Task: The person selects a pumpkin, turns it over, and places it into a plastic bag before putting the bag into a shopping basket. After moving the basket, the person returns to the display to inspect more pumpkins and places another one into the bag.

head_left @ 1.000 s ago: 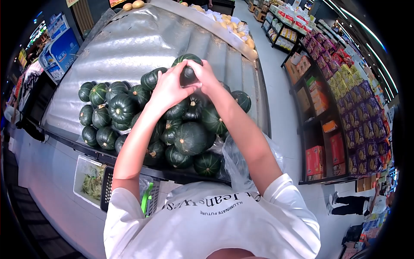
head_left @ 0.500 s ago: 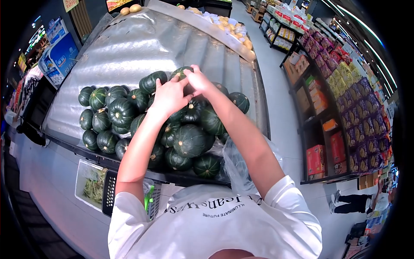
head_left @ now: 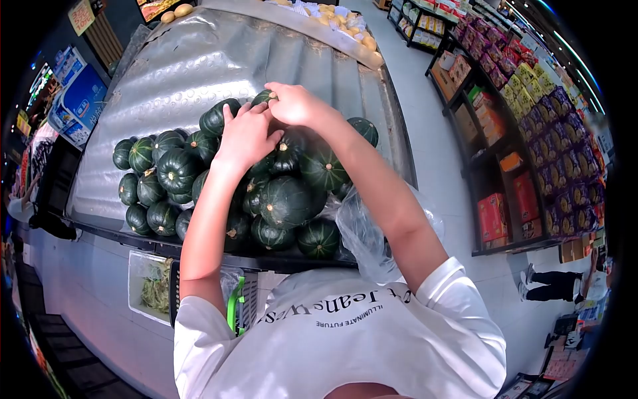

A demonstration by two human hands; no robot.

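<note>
The person's left hand was partly open, its fingers extended and slightly parted, its thumb standing away towards the right hand. The right hand was bent inward, its fingers curled at the top of a round, dark green squash with pale markings. This squash lay at the fingertips of both hands, at the far side of the heap, mostly covered by them; whether either hand bore its weight could not be determined. Just left of the left fingers sat a ribbed, dark green squash with a glossy rind. Nearer the body than both hands, a large, smooth, dark green squash with a tan scar rested on the heap. A striped, dark green squash lay beside the right forearm, on its inner side. A crumpled, clear plastic bag lay below the right forearm, at the stand's near edge. Beyond the hands spread a shiny, silver, wavy sheet, with oval, pale yellow potatoes past its far border. Well below the left hand, near the body, stood a grey, slatted plastic basket with a bright green handle.
</note>
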